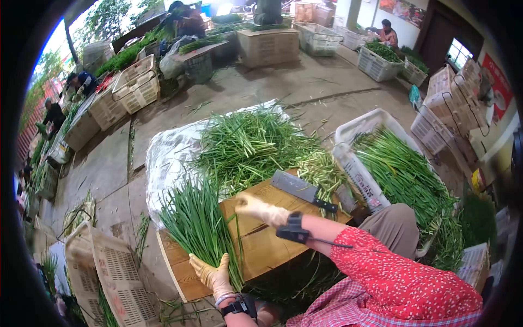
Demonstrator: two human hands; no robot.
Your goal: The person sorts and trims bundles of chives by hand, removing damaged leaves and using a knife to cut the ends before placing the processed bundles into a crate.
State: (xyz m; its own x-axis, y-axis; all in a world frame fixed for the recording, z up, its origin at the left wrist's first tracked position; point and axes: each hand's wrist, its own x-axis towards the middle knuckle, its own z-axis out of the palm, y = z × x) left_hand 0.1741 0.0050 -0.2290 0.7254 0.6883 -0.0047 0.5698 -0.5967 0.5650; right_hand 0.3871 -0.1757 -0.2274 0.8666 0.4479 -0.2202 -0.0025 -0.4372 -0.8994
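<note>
Many slender green leaves (195,215) fan over a grainy wooden counter (275,248), the left hand (214,274) gripping them; the right hand (260,209) is too blurred to tell.

This appears to be a vegetable sorting or packing shed, with a bare concrete floor (305,82) and trees (109,22) showing beyond its open side. Past the wooden board (278,248), a heap of greens (250,141) covers much of a white sheet (169,152); right of the board stands a filled plastic crate (357,177). Well beyond the board, other people (388,37) sit among more crates of greens.
</note>
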